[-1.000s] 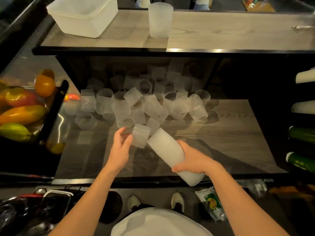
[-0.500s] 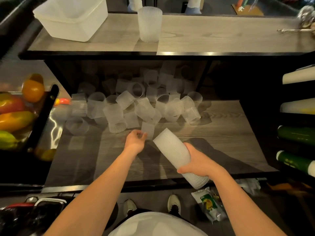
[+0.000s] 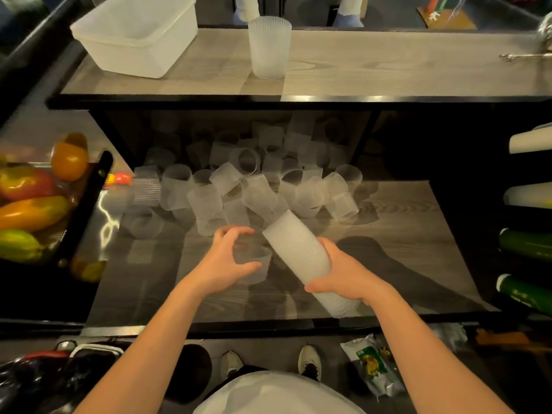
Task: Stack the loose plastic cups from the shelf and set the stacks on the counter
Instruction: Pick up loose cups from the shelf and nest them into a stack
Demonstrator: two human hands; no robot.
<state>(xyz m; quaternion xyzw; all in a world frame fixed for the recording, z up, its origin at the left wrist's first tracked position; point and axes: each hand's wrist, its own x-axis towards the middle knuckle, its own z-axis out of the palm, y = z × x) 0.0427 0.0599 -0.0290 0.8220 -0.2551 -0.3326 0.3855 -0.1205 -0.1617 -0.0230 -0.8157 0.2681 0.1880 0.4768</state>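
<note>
Several loose ribbed clear plastic cups (image 3: 257,186) lie in a heap at the back of the lower shelf (image 3: 403,222). My right hand (image 3: 343,273) grips a long tilted stack of cups (image 3: 301,252), its open end pointing up and left toward the heap. My left hand (image 3: 227,258) curls around a single clear cup (image 3: 257,264) just left of the stack's upper end. One finished stack (image 3: 270,46) stands upright on the counter (image 3: 388,70) above.
A white plastic tub (image 3: 137,34) sits on the counter's left. Coloured fruit (image 3: 33,201) fills a bin at the left. Rolls (image 3: 528,243) stick out at the right. A snack packet (image 3: 373,363) lies on the floor by my feet.
My left hand reached to the heap, took a single cup and drew it back beside the stack. The right hand kept the stack tilted in about the same spot.
</note>
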